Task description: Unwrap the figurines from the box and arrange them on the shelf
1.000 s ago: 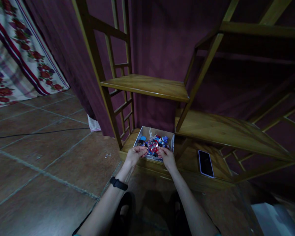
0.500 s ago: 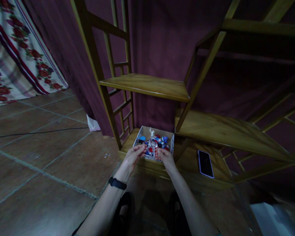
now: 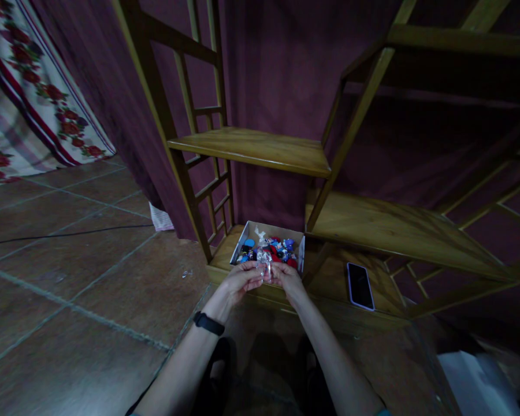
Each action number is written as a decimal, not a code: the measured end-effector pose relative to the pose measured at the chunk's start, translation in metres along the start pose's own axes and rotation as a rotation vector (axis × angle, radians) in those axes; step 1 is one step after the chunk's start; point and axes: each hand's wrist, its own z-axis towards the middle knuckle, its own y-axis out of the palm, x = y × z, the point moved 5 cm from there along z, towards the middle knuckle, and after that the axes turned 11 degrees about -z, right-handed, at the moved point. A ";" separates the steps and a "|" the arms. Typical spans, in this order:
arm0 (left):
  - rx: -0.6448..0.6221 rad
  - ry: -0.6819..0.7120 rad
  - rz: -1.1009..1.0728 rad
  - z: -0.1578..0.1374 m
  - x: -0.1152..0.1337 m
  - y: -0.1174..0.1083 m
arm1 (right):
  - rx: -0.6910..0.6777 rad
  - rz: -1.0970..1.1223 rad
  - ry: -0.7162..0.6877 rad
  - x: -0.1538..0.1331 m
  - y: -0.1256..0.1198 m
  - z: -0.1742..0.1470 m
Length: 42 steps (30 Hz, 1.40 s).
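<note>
1. left hand (image 3: 245, 275): fingers drawn together, pinching crinkled clear plastic (image 3: 265, 257).
2. right hand (image 3: 286, 275): likewise nearly closed on the clear plastic, fingertips near the left's.
3. clear plastic: between both hands, at near side of box (image 3: 302, 254).
4. small coloured trinkets (image 3: 288, 245): in box, just beyond the fingers.
5. phone (image 3: 360, 286): lies flat on low wooden shelf (image 3: 329, 278), right of right hand.

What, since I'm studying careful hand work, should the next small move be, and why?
Probably steady the clear plastic wrapping with the left grip while the right grip eases it gently sideways. Both grips pinch it close together, so a small pull seems controllable, and the box of small colourful trinkets sits right at the fingers, perhaps catching anything dropped.
</note>
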 end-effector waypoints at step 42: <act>0.198 0.318 0.083 0.010 0.003 -0.003 | 0.048 -0.117 -0.092 -0.001 -0.004 0.002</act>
